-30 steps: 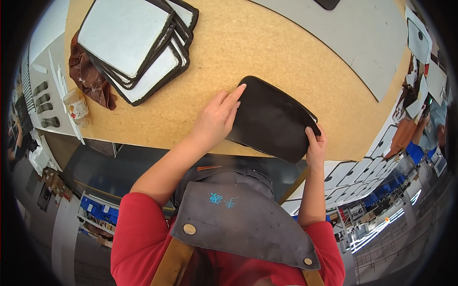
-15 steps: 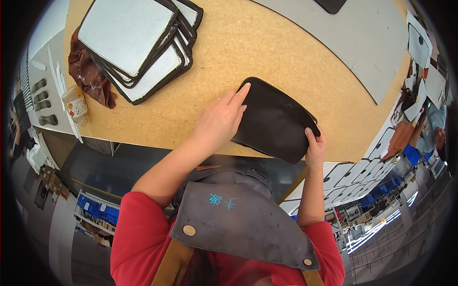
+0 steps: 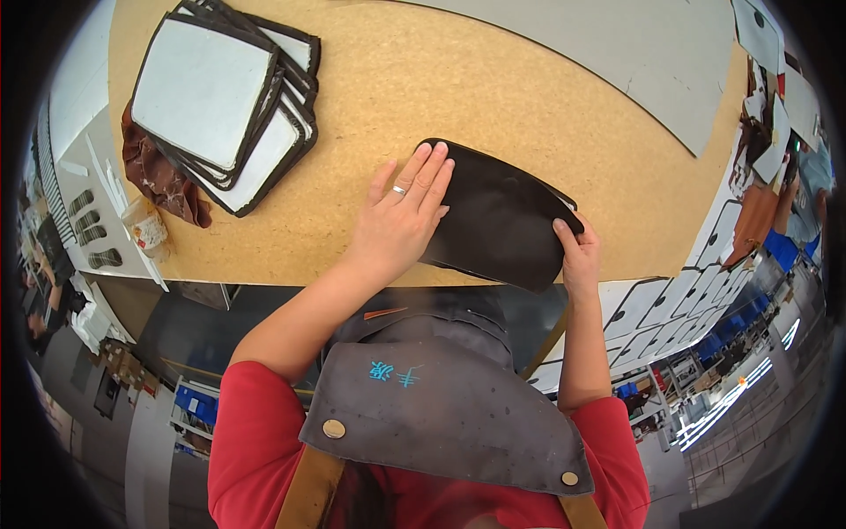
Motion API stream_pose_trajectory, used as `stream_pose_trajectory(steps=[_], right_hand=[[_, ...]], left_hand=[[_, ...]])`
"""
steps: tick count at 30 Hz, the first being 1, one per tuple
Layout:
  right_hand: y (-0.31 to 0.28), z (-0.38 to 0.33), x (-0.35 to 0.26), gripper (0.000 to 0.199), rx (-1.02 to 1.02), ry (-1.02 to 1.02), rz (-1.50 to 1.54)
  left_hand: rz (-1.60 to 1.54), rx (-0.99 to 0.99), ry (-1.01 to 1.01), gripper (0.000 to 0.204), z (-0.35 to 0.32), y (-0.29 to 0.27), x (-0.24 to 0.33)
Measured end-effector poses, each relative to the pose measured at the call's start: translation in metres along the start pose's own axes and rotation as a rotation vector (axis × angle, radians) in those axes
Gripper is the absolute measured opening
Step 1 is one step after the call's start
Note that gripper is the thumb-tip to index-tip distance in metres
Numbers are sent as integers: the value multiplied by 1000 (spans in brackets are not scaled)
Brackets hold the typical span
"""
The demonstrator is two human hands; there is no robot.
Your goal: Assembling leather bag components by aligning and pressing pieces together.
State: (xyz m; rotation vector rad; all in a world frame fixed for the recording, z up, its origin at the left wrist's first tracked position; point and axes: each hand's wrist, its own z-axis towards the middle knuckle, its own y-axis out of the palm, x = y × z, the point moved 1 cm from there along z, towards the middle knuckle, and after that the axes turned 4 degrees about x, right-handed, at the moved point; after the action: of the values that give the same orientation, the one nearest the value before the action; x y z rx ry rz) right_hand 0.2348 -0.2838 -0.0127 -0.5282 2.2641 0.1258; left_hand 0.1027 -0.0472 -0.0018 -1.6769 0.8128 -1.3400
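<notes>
A black leather-like panel (image 3: 498, 216) with rounded corners lies at the table's front edge, bowed upward toward its right end. My left hand (image 3: 392, 220), with a ring on one finger, lies flat across the panel's left end, fingers stretched out. At the opposite end my right hand (image 3: 579, 256) pinches the panel's edge, thumb on top and fingers beneath. Along the far right edge a thin light strip shows under the black surface.
Several white panels with black rims (image 3: 204, 93) are stacked at the back left on a crumpled brown leather piece (image 3: 163, 176). Beside it stands a stained cup (image 3: 145, 227). A grey board (image 3: 617, 53) covers the far right of the tan table (image 3: 352, 106). More white panels (image 3: 634, 304) lie at lower right.
My left hand has gone from pressing with an extended index finger to lying flat with several fingers on the panel. My right hand keeps its grip. The whole view has shifted slightly.
</notes>
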Motion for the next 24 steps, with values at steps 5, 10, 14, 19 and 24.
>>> stream_pose_trajectory(steps=[5,10,14,19,24], right_hand=[[-2,-2,5,19,-5,-1,67],[4,-2,2,16,-18,-19,86],[7,-2,4,16,-18,-49,80],[6,-2,10,15,10,-52,24],[8,-3,12,15,29,-56,10]], left_hand=[[115,-21,-18,57,1,4,4],[228,-79,-29,58,7,5,4],[265,-56,-17,56,9,10,6],[305,-73,11,53,12,5,3],[323,-76,24,53,15,5,3]])
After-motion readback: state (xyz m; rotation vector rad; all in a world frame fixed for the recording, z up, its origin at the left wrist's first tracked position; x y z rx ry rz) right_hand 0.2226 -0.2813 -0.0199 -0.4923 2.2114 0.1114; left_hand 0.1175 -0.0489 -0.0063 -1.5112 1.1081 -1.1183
